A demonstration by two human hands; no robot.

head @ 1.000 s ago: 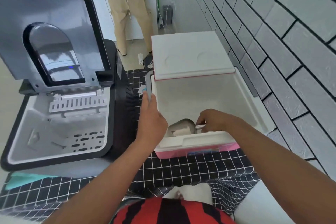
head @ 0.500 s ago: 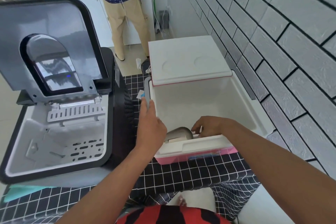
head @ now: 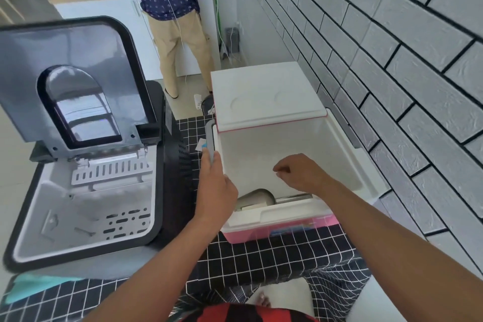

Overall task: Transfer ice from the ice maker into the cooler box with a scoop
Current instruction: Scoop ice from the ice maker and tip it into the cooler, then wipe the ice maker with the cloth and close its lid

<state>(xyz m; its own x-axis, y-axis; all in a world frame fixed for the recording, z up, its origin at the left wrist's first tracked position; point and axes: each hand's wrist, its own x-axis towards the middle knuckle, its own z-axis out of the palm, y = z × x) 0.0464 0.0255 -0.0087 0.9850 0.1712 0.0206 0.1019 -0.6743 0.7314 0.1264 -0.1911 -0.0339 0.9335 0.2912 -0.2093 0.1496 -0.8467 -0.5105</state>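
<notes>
cooler box [head: 295, 231] showing a pink outer shell under a white rim, white all through the inside, and its lid [head: 266, 94] is plain white with a thin pink edge line. scoop [head: 257, 198] is silvery metal grey. ice maker [head: 83, 201] has a black frame, pale grey-white basin, and its raised lid [head: 70, 81] is dark grey with a glossy dark window. tablecloth [head: 261, 261] is black with a thin white grid. wall [head: 392, 47] is light grey brick with black joints. a teal strip [head: 39, 286] at lower left. red and black stripes on the shirt [head: 248, 314] at the bottom. person behind [head: 170, 8]: navy dotted top, tan trousers.
</notes>
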